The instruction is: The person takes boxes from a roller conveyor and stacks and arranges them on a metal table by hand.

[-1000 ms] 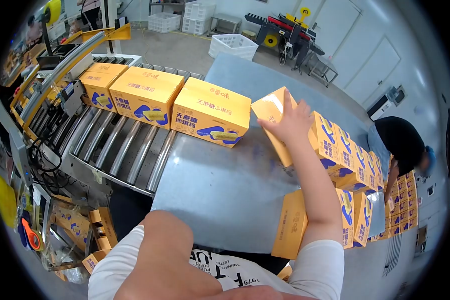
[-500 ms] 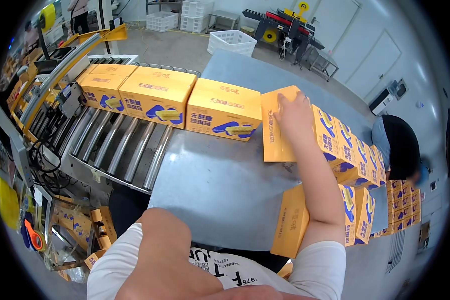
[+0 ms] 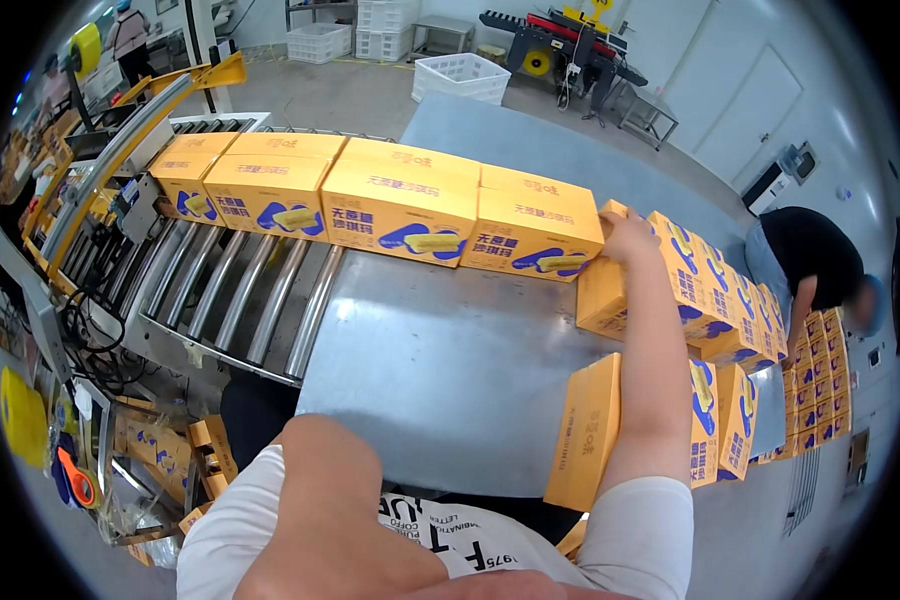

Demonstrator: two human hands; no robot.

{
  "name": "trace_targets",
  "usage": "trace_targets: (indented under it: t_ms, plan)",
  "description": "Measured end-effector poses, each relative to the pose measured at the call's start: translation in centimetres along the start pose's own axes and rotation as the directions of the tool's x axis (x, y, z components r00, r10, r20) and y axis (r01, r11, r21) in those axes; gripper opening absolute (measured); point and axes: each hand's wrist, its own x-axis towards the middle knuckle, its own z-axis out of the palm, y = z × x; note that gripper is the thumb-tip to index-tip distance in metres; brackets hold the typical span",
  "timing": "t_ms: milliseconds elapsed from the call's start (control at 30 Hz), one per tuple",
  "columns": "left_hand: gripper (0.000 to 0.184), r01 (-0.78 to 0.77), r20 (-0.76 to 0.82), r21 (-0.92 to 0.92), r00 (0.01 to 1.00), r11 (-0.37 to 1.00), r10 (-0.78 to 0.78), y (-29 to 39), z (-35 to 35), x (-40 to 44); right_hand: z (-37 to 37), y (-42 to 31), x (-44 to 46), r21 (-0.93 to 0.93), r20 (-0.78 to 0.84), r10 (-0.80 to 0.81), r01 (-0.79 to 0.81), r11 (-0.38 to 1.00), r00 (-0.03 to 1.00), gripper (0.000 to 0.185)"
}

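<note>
A: Where is the carton being handled?
B: Towards 3 o'clock, just beside the end of a row: a printed cardboard carton point(image 3: 602, 298) on the tabletop point(image 3: 420, 370), partly covered by the right hand point(image 3: 628, 238).

A: And the grip?
B: The fingers bend down over the carton's upper part, but the wrist hides them, so I can't tell whether the grip is wide or closed around it. The left hand is out of view.

A: What about that row?
B: Four shut orange-yellow cartons point(image 3: 400, 208), from 10 o'clock round to between 1 and 2, running off the roller conveyor point(image 3: 315, 312) onto the tabletop. Their contents are hidden; the fronts show a yellowish bar on a blue shape.

A: Other containers?
B: A line of matching cartons point(image 3: 682, 275) at 3 o'clock, one carton point(image 3: 582, 432) between 4 and 5 with a plainer panel showing, and a white plastic crate point(image 3: 460, 88) with lattice walls at 12, on the floor.

A: Materials?
B: Smooth, straight-edged cardboard; a flat metal tabletop with a dull grey-blue sheen; shiny round metal rollers at 9 o'clock. Far out at 3, a person point(image 3: 810, 255) in a dark top bends beside stacked cartons point(image 3: 818, 390).
</note>
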Motion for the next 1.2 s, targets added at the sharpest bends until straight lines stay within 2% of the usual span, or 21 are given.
trace_targets:
  t_ms: [100,233,333,433,533,567,633,733,833,933,1033,1133,1200]
  plan:
    - [0.04,-0.005,0.008,0.0,1.0,1.0,0.005,0.1,-0.1,-0.2,0.0,2.3,0.5,-0.012,0.046,0.043,-0.043,0.999,0.998,0.088]
    - [0.041,-0.002,0.018,-0.011,1.0,1.0,0.003,0.2,-0.3,0.0,-0.4,3.1,-0.1,-0.026,0.043,0.08,-0.079,0.997,0.996,0.074]
    - [0.041,-0.003,-0.003,-0.003,1.0,1.0,0.003,0.4,-0.1,-0.2,0.0,4.4,3.2,0.192,0.002,-0.017,0.016,0.981,1.0,0.063]
    - [0.042,-0.038,0.016,-0.003,0.999,0.999,0.038,0.5,-0.5,0.1,0.0,3.2,3.8,0.421,-0.237,-0.171,0.259,0.869,0.956,0.061]
    - [0.043,-0.067,0.025,0.027,0.998,0.997,0.066,0.9,-0.6,0.0,4.7,1.6,7.9,0.329,-0.392,-0.275,0.413,0.849,0.878,0.067]
    - [0.043,-0.076,0.022,0.041,0.997,0.996,0.075,1.0,-0.5,0.0,4.7,1.2,7.5,0.352,-0.377,-0.276,0.412,0.84,0.884,0.067]
    - [0.044,-0.096,0.014,0.059,0.995,0.994,0.095,1.0,-0.4,0.2,5.6,0.1,6.5,0.403,-0.339,-0.271,0.399,0.824,0.901,0.068]
    - [0.045,-0.099,0.013,0.053,0.995,0.994,0.099,1.0,-0.2,0.2,0.0,-1.5,1.0,0.293,-0.201,-0.174,0.228,0.929,0.964,0.077]
    - [0.046,-0.109,0.015,0.049,0.994,0.993,0.108,1.0,-0.4,0.3,-0.4,-3.5,-1.4,0.251,-0.173,-0.425,0.457,0.853,0.888,0.094]
    - [0.045,-0.117,0.004,0.039,0.993,0.992,0.117,1.1,-0.3,0.4,-0.1,-6.4,-3.8,0.127,-0.209,-0.577,0.607,0.784,0.789,0.109]
    - [0.044,-0.115,0.005,0.024,0.993,0.993,0.115,1.4,0.1,0.3,0.2,-6.4,-2.7,0.17,-0.253,-0.489,0.536,0.827,0.835,0.111]
    - [0.042,-0.128,0.009,0.024,0.992,0.992,0.128,1.5,0.0,0.4,-0.6,-7.6,-4.3,0.057,-0.303,-0.272,0.302,0.952,0.914,0.113]
    - [0.042,-0.131,0.007,0.02,0.991,0.991,0.131,1.6,0.0,0.4,-1.0,-8.8,-5.7,0.003,-0.328,-0.16,0.17,0.985,0.931,0.116]
